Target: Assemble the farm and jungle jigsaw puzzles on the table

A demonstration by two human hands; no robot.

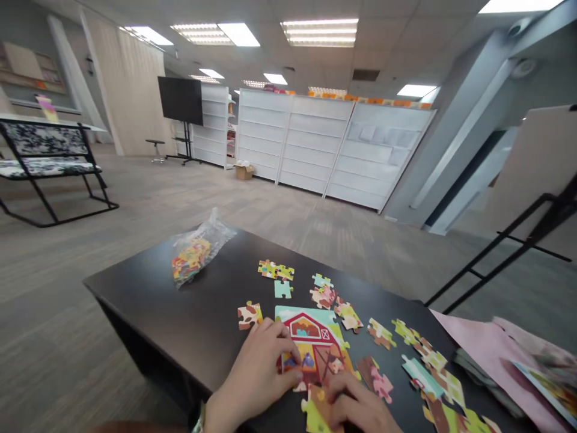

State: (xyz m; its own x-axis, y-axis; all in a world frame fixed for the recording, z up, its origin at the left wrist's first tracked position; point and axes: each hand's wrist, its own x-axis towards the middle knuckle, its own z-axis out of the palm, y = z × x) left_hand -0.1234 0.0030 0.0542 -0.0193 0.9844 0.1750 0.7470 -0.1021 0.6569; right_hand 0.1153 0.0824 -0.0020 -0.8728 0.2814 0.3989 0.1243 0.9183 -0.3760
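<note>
A partly joined jigsaw puzzle with a red barn lies on the black table. My left hand is closed along the puzzle's left side, its fingers bent over the picture and the thumb near its lower edge. At the lower right, my right hand has curled fingers closed on a yellow-green and brown puzzle piece; its fingertips are partly hidden. Just beyond my left hand sits a loose brown-and-white piece. A brown and pink piece rests near my right hand.
Several loose pieces spread over the table, with more at the right. A clear plastic bag of pieces lies at the far left. Pink sheets cover the right end. Beyond stand white shelves and a chair.
</note>
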